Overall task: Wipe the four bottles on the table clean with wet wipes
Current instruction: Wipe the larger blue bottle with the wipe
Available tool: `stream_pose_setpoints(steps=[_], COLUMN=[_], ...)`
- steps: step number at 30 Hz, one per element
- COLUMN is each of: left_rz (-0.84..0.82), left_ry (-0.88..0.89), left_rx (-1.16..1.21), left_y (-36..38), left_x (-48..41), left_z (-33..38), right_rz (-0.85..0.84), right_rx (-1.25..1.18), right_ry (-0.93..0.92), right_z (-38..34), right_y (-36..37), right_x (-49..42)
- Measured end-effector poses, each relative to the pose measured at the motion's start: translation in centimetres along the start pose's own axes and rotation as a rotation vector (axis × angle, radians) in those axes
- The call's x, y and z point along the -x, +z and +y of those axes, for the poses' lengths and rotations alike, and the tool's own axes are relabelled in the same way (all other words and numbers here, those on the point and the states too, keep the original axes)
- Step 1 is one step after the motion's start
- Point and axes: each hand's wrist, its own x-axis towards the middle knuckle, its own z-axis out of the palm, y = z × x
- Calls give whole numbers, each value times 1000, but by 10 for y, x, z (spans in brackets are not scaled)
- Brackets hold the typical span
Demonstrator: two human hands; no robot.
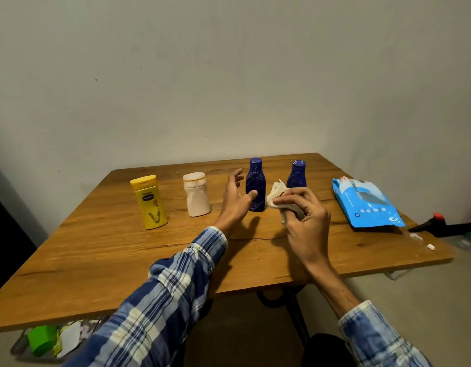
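Bare table (pixel 96 260) along near edge & near-left corner, open for a hand. Far edge blocked w/ yellow lotion bottle (pixel 149 202), white bottle (pixel 196 194), two blue bottles (pixel 255 185) (pixel 297 174); narrow gaps btwn. Wet-wipes pack (pixel 366 203) fills right edge; clamp (pixel 432 225) beside it.

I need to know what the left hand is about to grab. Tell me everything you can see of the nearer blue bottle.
The nearer blue bottle is dark blue, glossy like plastic, with faint pale scribbled lines on its body. It narrows to a flat-topped blue cap, which is on. It stands upright on the wooden table, between the white bottle and the other blue bottle. The left hand is open around it, thumb at its side.
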Motion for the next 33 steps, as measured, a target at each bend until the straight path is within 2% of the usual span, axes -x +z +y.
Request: stream_pose_setpoints(steps=[5, 10, 17, 22, 28, 33], left_rz=[-129, -94, -143, -142, -189, -296], left_ry=[-80, -105, 77, 78, 102, 166], left_rx=[122, 140, 171, 376, 534, 526], left_y=[10, 14, 12, 1, -10, -17], left_x=[-16, -14, 26, 82, 140, 169], left_z=[-3, -13, 18, 41, 62, 79], right_rz=[12, 16, 53, 127, 71, 14], right_rx=[-16, 1, 23, -29, 9, 76], right_ry=[17, 44, 23, 10, -110, -292], right_z=[4, 4, -8, -34, -71, -106], right_y=[-8, -14, -24, -43, -63, -68], right_x=[-2, -5, -5, 0, 14, 22])
